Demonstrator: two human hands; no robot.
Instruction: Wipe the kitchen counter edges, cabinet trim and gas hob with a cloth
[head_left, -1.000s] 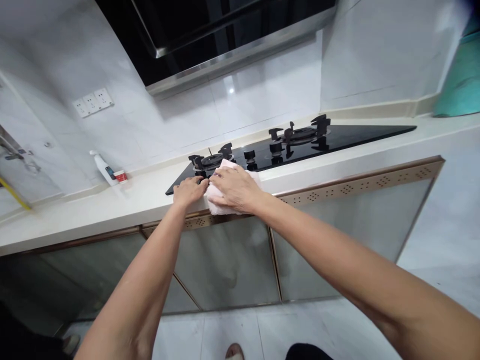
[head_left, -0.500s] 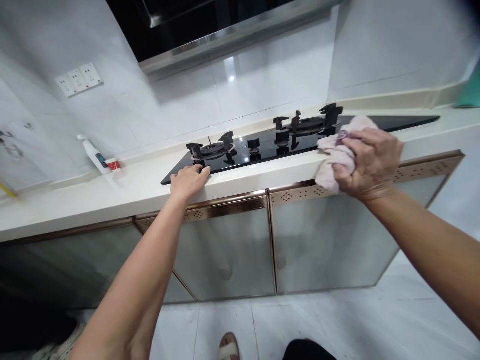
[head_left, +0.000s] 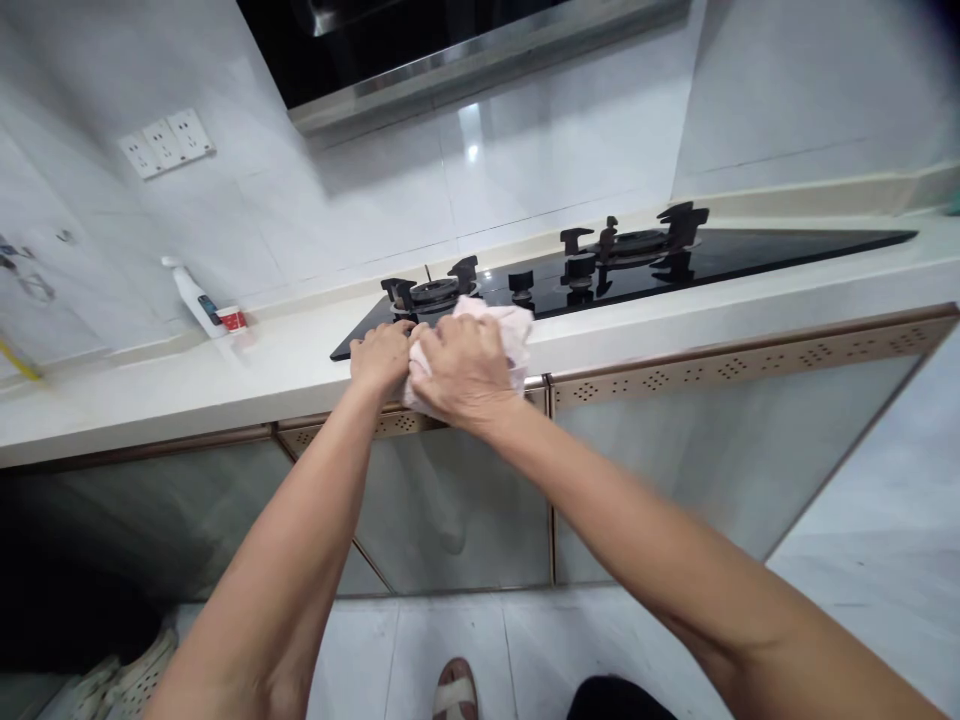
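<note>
A pale pink cloth [head_left: 514,330] is bunched under my right hand [head_left: 466,372], whose fingers are closed over it. Cloth and hand press on the front edge of the white counter, by the left burner [head_left: 435,292] of the black gas hob [head_left: 551,290]. Just left of the cloth, my left hand [head_left: 380,356] rests on the counter edge at the hob's front left corner, fingers laid out and holding nothing. The two hands are side by side, close to touching. Part of the cloth is hidden beneath my right hand.
Low overhead hangs a dark range hood [head_left: 450,40]. On the counter [head_left: 292,355] to the left, a white bottle [head_left: 193,297] leans by a red and white cup [head_left: 232,319]. Glass-fronted cabinets [head_left: 465,510] stand below. At lower left are another person's shoes [head_left: 142,680].
My right hand has slid the cloth left along the counter's front edge, from below the right burner to beside my left hand. My left hand has stayed in place.
</note>
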